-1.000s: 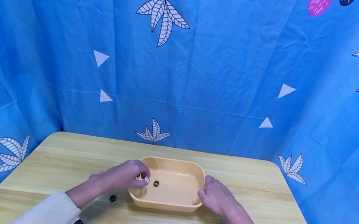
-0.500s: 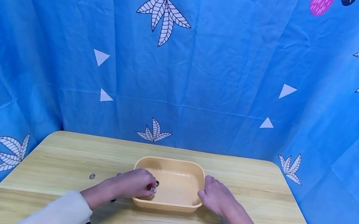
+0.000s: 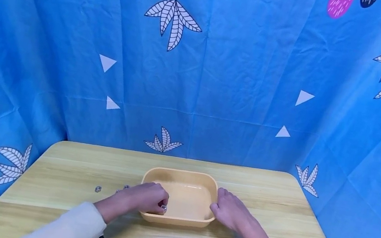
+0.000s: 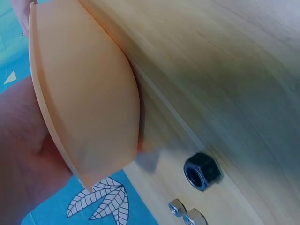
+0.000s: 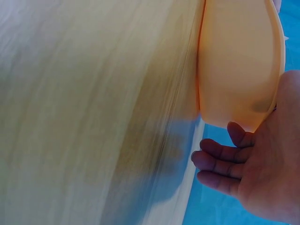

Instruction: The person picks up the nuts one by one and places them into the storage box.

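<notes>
A peach-coloured plastic tray (image 3: 172,219), oblong with rounded corners, stands on the table. My left hand (image 3: 150,197) reaches over its left end and pinches a small silver hex nut (image 3: 164,208) low inside, near the front wall. In the left wrist view the tray's wall (image 4: 93,93) hides those fingertips. My right hand (image 3: 232,209) holds the right end, thumb over the rim and fingers outside; in the right wrist view its fingers (image 5: 218,164) are bent against and below the tray's outer wall (image 5: 239,61).
Left of the tray, a black hex nut (image 4: 201,172) lies on the wooden table (image 3: 84,159) beside silver nuts (image 4: 194,217). Another silver nut (image 3: 98,189) lies farther left. A blue patterned curtain (image 3: 246,61) hangs behind and at both sides.
My left hand has moved right and lower into the tray with the silver nut, now covering the dark nut seen inside earlier. The right hand and tray's right end have stayed put.
</notes>
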A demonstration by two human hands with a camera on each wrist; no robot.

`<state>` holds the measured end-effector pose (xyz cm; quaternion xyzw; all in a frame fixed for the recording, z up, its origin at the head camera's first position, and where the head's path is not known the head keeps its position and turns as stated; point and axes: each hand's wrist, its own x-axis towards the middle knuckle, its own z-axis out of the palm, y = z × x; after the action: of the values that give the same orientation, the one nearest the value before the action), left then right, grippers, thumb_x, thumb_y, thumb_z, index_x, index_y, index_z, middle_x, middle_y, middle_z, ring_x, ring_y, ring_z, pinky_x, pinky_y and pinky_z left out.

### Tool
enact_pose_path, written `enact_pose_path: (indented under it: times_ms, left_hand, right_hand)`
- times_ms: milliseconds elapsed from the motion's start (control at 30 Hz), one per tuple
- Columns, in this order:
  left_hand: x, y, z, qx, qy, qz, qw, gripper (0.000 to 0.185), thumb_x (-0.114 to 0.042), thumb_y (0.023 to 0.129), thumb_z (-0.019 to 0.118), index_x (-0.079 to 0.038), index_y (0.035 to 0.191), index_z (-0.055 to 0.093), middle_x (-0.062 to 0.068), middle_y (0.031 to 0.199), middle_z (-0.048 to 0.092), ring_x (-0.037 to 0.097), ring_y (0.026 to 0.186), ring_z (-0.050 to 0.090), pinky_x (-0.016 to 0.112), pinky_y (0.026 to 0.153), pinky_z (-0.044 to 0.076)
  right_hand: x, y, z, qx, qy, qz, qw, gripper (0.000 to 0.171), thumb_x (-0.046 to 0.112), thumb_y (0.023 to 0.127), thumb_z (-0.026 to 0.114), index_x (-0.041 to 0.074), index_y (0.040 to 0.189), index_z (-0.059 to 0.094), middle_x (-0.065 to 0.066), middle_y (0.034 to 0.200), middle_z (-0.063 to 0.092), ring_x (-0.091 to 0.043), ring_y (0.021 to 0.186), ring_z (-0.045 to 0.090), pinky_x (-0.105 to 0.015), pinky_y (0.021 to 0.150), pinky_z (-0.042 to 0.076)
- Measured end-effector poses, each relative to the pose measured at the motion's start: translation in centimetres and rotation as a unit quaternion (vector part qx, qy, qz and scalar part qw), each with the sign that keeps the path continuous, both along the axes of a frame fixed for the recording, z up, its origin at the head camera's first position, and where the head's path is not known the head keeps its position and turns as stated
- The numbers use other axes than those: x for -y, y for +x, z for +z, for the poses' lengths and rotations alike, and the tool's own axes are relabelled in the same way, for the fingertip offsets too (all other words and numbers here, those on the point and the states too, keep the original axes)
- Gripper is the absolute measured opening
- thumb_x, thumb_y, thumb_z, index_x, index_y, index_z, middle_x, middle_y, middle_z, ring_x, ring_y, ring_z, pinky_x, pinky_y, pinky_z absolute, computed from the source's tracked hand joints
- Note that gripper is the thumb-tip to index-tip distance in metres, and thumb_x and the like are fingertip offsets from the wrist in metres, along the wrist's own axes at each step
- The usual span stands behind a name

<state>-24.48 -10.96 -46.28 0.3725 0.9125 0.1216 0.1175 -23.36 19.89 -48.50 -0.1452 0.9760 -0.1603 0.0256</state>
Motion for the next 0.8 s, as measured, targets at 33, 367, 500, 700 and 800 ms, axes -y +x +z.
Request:
enact_pose_path:
  times_ms: [33, 367, 500, 700, 800]
  left_hand:
    - [-0.1, 0.0, 0.0, 0.001, -0.001, 0.001, 1.0, 0.014, -0.021, 0.093, 0.076, -0.02, 0.08, 0.073, -0.014, 0.067, 0.056, 0.001, 0.06, 0.048, 0.017, 0.06, 0.041]
    - [-0.4, 0.2, 0.1, 0.023, 0.005, 0.012, 0.9997, 0.009, -0.021, 0.094, 0.076, -0.018, 0.085, 0.078, -0.014, 0.067, 0.06, 0.001, 0.059, 0.049, 0.017, 0.057, 0.041]
    - [-0.3, 0.2, 0.0, 0.02, 0.013, 0.003, 0.9997, 0.016, -0.018, 0.094, 0.076, -0.018, 0.078, 0.074, -0.013, 0.063, 0.054, 0.001, 0.056, 0.044, 0.017, 0.055, 0.036]
    - [0.2, 0.1, 0.0, 0.0, 0.008, -0.003, 1.0, 0.034, -0.024, 0.095, 0.075, -0.02, 0.064, 0.06, -0.013, 0.06, 0.039, 0.001, 0.054, 0.033, 0.017, 0.054, 0.028]
    - [0.6, 0.3, 0.3, -0.001, 0.014, 0.006, 0.9999, 0.032, -0.027, 0.096, 0.074, -0.018, 0.067, 0.063, -0.012, 0.061, 0.043, 0.002, 0.054, 0.036, 0.018, 0.055, 0.031]
  right_hand:
    - [0.0, 0.0, 0.0, -0.001, 0.0, 0.0, 1.0, 0.029, 0.026, 0.097, 0.054, 0.001, 0.112, 0.057, -0.003, 0.09, 0.055, -0.018, 0.078, 0.049, -0.036, 0.073, 0.044]
    - [0.0, 0.0, -0.1, 0.002, 0.0, -0.002, 1.0, 0.03, 0.027, 0.097, 0.055, 0.001, 0.112, 0.057, -0.003, 0.089, 0.055, -0.018, 0.077, 0.05, -0.037, 0.072, 0.045]
    - [0.0, -0.1, -0.1, 0.001, -0.001, -0.002, 1.0, 0.03, 0.027, 0.097, 0.055, 0.001, 0.112, 0.057, -0.003, 0.09, 0.055, -0.018, 0.077, 0.05, -0.037, 0.072, 0.045]
    - [0.0, -0.1, -0.1, 0.0, 0.001, -0.001, 1.0, 0.027, 0.026, 0.097, 0.054, 0.003, 0.11, 0.057, -0.003, 0.089, 0.055, -0.018, 0.077, 0.05, -0.036, 0.072, 0.044]
    - [0.0, -0.1, -0.1, 0.002, -0.001, -0.001, 1.0, 0.028, 0.026, 0.096, 0.054, 0.002, 0.111, 0.057, -0.003, 0.089, 0.055, -0.018, 0.077, 0.05, -0.036, 0.071, 0.044]
